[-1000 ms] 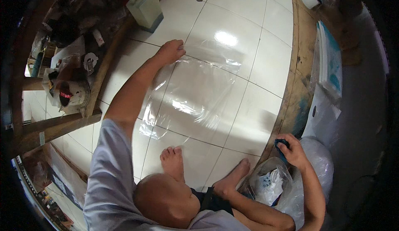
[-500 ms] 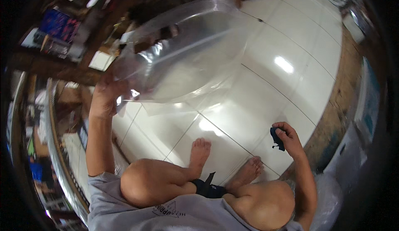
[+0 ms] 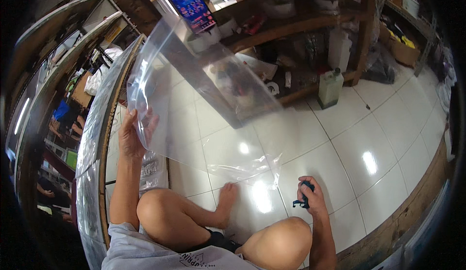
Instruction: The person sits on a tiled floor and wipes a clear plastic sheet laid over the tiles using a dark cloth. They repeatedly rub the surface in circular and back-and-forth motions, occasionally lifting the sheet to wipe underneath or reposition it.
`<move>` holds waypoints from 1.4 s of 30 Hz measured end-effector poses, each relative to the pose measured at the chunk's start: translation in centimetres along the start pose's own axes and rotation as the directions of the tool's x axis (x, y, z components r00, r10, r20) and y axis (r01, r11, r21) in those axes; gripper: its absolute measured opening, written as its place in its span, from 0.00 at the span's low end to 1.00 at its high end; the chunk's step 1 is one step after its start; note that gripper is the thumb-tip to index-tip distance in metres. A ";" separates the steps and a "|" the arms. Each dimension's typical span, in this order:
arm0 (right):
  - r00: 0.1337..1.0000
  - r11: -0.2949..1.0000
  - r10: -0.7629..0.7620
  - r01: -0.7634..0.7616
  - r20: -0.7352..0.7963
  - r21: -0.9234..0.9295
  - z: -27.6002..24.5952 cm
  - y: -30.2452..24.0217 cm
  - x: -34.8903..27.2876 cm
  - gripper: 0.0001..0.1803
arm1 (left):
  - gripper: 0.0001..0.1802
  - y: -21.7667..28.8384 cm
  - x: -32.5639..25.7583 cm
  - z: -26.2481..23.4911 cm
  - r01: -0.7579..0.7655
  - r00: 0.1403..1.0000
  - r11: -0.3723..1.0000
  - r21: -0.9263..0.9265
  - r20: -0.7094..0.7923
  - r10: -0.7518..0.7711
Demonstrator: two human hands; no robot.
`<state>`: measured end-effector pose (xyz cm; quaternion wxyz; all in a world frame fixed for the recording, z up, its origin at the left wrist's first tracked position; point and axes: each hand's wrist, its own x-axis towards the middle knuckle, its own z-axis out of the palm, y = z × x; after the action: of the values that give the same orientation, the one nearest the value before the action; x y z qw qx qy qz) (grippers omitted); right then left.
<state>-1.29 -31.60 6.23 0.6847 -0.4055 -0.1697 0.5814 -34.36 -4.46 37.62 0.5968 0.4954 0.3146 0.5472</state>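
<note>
My left hand (image 3: 134,135) is closed on the edge of a large clear plastic sheet (image 3: 213,143), its thumb on one side and some fingers seen through the film. The sheet hangs out ahead and to the right over the tiles; whether it is a bag or a single layer I cannot tell. Lower right, my right hand (image 3: 315,199) is wrapped round a small dark teal object (image 3: 305,195) with a thin hooked piece sticking out. Its kind is not clear, as the fingers cover much of it. That hand stays apart from the sheet.
White floor tiles (image 3: 349,163) lie between my bent knees and a dark wooden shelf (image 3: 296,32). A squarish translucent jug (image 3: 330,88) stands at the shelf's foot. Plastic-wrapped goods (image 3: 92,158) line the left side, and a wooden edge (image 3: 407,216) bounds the right.
My view has swung left, bringing the shelf and jug into sight. The plastic sheet now hangs lower and more spread out. Both hands keep hold of their things.
</note>
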 end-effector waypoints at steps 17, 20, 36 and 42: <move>0.995 0.998 0.035 -0.030 -0.090 0.063 1.0 2.3 -2.2 0.19 | 0.17 -12.2 -1.8 -20.7 0.180 0.955 0.960 -0.213 -0.195 -0.222; 0.996 0.999 0.028 -0.025 -0.084 0.031 1.1 2.3 -2.0 0.19 | 0.15 -15.1 -2.8 -24.9 0.207 0.918 0.942 -0.265 -0.281 -0.281; 0.967 0.980 0.186 -0.195 -0.175 -0.037 0.8 4.6 -3.6 0.18 | 0.16 -20.4 -11.2 -36.7 0.355 0.688 0.934 -0.027 -0.669 -0.281; 0.957 0.965 0.225 -0.245 -0.184 -0.094 1.9 5.0 -2.8 0.17 | 0.18 -19.0 -11.1 -33.7 0.375 0.675 0.927 -0.014 -0.682 -0.283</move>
<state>-6.68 -33.59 4.35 0.5979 -0.5106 -0.0940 0.6107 -61.08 -5.10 7.52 0.4983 0.2360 0.6265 0.5508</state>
